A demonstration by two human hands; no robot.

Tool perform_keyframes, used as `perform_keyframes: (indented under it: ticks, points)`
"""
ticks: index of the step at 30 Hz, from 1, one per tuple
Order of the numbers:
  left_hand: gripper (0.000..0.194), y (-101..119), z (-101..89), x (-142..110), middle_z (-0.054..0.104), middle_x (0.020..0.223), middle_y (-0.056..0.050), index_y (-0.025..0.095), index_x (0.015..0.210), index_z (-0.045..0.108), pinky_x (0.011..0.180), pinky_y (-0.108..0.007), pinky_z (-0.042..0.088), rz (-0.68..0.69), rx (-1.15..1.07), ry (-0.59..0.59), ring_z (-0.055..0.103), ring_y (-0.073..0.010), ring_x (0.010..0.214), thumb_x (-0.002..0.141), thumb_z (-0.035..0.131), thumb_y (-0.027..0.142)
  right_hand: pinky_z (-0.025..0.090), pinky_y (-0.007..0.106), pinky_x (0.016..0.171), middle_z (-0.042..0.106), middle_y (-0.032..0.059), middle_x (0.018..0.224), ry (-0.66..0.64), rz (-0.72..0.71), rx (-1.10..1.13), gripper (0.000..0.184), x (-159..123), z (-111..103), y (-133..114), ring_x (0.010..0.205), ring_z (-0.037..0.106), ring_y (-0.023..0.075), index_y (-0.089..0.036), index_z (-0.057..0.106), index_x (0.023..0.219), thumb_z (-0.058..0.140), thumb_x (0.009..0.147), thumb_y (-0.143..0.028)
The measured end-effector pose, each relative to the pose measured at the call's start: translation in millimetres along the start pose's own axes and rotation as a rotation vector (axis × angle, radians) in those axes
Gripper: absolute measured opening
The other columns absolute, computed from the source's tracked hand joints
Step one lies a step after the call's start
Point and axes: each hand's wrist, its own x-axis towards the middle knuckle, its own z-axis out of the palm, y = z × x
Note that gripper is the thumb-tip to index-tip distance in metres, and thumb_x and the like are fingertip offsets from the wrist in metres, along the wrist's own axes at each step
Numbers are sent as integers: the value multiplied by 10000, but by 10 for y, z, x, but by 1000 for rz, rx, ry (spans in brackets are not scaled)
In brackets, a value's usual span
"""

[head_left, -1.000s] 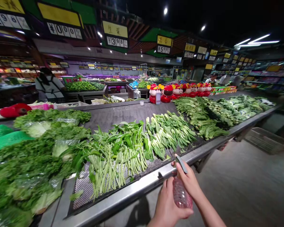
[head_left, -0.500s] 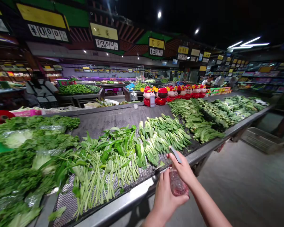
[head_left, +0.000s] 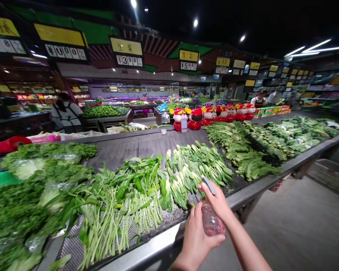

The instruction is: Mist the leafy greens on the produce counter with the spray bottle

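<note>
Both my hands hold a clear pinkish spray bottle (head_left: 211, 223) over the metal front rim (head_left: 155, 244) of a vegetable display table. My left hand (head_left: 196, 239) is wrapped round the bottle's body from below. My right hand (head_left: 219, 201) grips its top, fingers over the grey spray head (head_left: 209, 185), which points left toward the greens. Just ahead lie bunches of small leafy stalks (head_left: 196, 165) and long-stemmed greens (head_left: 124, 203) on black mesh.
Leafy lettuce (head_left: 25, 195) is piled at the left, more greens (head_left: 260, 145) stretch to the right. Red figurines (head_left: 211, 114) stand at the table's far edge. A person (head_left: 65, 116) stands beyond at the left, others at the far right. A crate (head_left: 330, 177) sits on the floor.
My hands and the bottle have risen slightly and moved closer over the table rim. My view has shifted a little to the right along the display.
</note>
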Motion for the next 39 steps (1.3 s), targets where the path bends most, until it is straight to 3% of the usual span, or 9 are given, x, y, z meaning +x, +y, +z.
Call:
perform_keyframes:
  ticks: [3, 10, 15, 19, 25, 33, 39]
  points:
    - [958, 72, 148, 92, 430, 1261, -82, 176, 1273, 322, 1005, -315, 299, 4, 4, -30, 404, -245, 1156, 450, 790, 321, 449, 286, 640, 640, 51, 798, 22, 34, 10, 341, 38, -165, 111, 724, 585, 191, -182, 594, 847, 435, 842, -483]
    - [964, 284, 597, 352, 423, 1275, -84, 185, 1269, 325, 1008, -333, 297, -20, 21, -73, 405, -254, 1159, 438, 795, 318, 426, 278, 615, 585, 15, 627, 53, 11, -86, 376, 187, -648, 307, 601, 544, 159, -187, 545, 671, 392, 872, -466]
    - [968, 486, 866, 596, 419, 1272, -92, 177, 1272, 324, 1009, -339, 301, 24, 10, -54, 403, -259, 1163, 440, 797, 315, 457, 294, 685, 657, 54, 814, 51, -8, -25, 335, 348, -1024, 404, 757, 598, 194, -179, 610, 873, 433, 850, -463]
    - [942, 645, 980, 785, 435, 1251, -82, 190, 1270, 330, 1003, -351, 311, 83, 6, -35, 414, -254, 1151, 463, 795, 328, 455, 298, 681, 656, 53, 810, 77, -26, -31, 342, 501, -1251, 396, 747, 593, 195, -186, 614, 822, 422, 852, -468]
    - [979, 702, 1148, 888, 434, 1254, -98, 172, 1277, 329, 1017, -366, 299, 70, 37, -89, 407, -269, 1157, 439, 808, 333, 443, 294, 653, 599, 22, 656, 100, -21, -53, 363, 537, -1422, 515, 635, 559, 174, -191, 571, 732, 395, 866, -479]
    - [1016, 706, 1388, 927, 449, 1212, -93, 170, 1263, 339, 995, -359, 321, -39, 10, -167, 428, -268, 1114, 384, 826, 323, 484, 312, 731, 665, 71, 948, 98, 84, 28, 361, 439, -1562, 808, 885, 606, 222, -177, 597, 1012, 476, 832, -466]
    - [989, 686, 1495, 1068, 464, 1180, -61, 204, 1255, 340, 966, -354, 344, 33, -15, -163, 445, -253, 1083, 401, 822, 335, 504, 311, 667, 663, 77, 959, 123, 131, 2, 475, 549, -1663, 859, 859, 617, 223, -162, 537, 1168, 480, 825, -485]
